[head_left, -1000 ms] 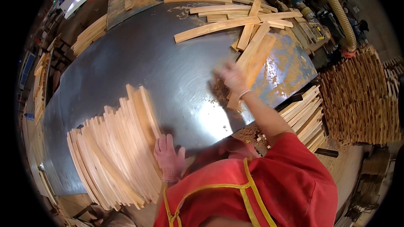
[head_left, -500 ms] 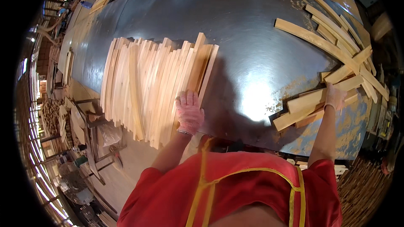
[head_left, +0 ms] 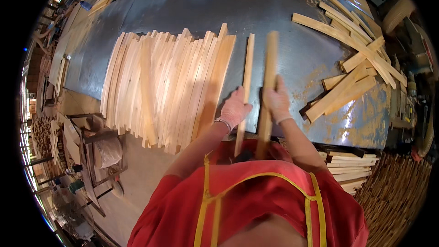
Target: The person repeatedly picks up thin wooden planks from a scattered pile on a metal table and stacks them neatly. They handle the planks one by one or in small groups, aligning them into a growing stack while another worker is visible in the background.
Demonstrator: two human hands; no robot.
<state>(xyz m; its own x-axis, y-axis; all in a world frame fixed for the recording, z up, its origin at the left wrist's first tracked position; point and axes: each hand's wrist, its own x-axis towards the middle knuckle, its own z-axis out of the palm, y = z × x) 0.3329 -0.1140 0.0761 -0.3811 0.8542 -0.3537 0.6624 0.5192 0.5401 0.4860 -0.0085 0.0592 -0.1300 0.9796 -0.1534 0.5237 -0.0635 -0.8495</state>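
My left hand [head_left: 234, 107], in a pale pinkish glove, is closed on a narrow wooden strip [head_left: 248, 64] that points away from me over the table. Beside it, my gloved right hand [head_left: 278, 101] grips a second, wider wooden strip [head_left: 270, 57], smeared by motion. The two strips stand nearly parallel with a gap between them. To the left lies a row of pale wooden strips [head_left: 183, 77], side by side with uneven ends; one loose strip [head_left: 147, 89] rests slantwise on top.
The dark metal tabletop [head_left: 196, 4] is worn on its right side. A jumbled heap of wooden pieces [head_left: 350, 41] covers the right end. Below the table's right front edge is stacked wood [head_left: 350, 169]. A metal frame with a plastic bag [head_left: 109, 153] stands at lower left.
My right hand has come left from the heap with a strip. My left hand has moved right, off the row, and now holds the narrow strip that lay at the row's right end.
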